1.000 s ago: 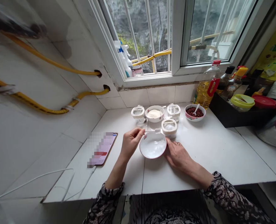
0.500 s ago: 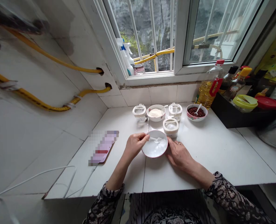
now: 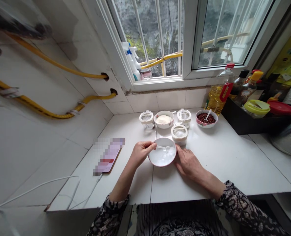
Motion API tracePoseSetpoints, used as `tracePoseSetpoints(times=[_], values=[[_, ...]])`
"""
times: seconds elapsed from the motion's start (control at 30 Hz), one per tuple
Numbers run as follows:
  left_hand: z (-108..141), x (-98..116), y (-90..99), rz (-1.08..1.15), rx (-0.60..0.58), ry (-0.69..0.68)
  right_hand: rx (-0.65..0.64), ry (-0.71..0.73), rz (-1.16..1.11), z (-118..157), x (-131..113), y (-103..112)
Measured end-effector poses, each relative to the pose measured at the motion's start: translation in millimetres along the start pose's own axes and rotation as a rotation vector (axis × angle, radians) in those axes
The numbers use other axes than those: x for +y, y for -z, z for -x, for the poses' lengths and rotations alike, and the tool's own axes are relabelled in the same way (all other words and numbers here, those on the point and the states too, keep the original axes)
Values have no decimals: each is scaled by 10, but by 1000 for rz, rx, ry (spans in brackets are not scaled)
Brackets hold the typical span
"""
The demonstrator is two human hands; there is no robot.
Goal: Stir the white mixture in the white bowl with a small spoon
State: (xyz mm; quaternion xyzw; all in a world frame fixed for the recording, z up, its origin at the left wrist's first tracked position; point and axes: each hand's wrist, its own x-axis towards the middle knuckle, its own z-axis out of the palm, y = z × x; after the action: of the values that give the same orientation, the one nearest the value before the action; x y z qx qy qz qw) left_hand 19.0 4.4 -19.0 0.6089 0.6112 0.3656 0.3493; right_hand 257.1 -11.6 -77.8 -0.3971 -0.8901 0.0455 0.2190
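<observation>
2 hands (image 3: 141, 152) (image 3: 188, 164) hold a bowl (image 3: 160, 159) and spoon (image 3: 163, 148), the spoon's handle end hidden.

Pretty clearly a home kitchen: white-tiled counter (image 3: 204, 170) under a window (image 3: 157, 39), cooking oil bottle (image 3: 215, 98) and a black box of sauce bottles (image 3: 246, 88) by its back right corner.

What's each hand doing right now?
Left hand: closed, pinching a small white spoon.
Right hand: holding the white bowl at its side.
</observation>
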Motion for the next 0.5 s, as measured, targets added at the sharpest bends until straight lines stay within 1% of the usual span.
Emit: tracePoseSetpoints(times=[0.1,0.3,0.5], values=[[-13,-7,19,37,-27,-4,-2,2,6,2,1,2],[-12,-22,41,98,-41,-11,4,5,22,3,8,-6],[-8,-4,73,157,-9,10,-14,-8,-12,2,7,-5]])
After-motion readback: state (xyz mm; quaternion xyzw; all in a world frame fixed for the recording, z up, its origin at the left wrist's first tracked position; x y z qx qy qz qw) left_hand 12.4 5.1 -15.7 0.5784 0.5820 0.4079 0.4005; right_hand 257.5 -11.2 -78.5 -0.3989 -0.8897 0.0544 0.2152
